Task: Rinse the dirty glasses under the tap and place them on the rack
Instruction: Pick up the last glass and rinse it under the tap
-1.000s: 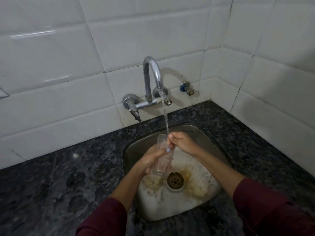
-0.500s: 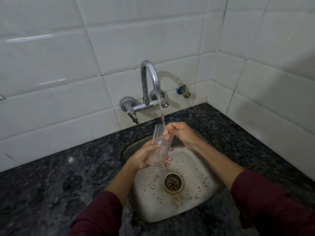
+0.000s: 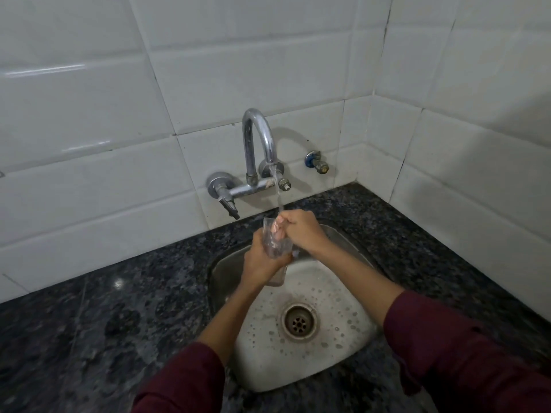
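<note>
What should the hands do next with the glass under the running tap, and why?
Probably tip the glass to pour out the rinse water. The left hand grips its body, the right hand has fingers at its rim, and the stream from the tap lands there. No rack is in view.

Glass (image 3: 275, 244) raised closer to spout (image 3: 269, 162); brown residue gone from sink (image 3: 343, 362) (only bubbles).

A dark speckled desk (image 3: 125, 317) is surrounding a steel sink (image 3: 337, 362); a drain (image 3: 298, 322) is sitting in it, white tiles (image 3: 89, 114) rising behind.
</note>
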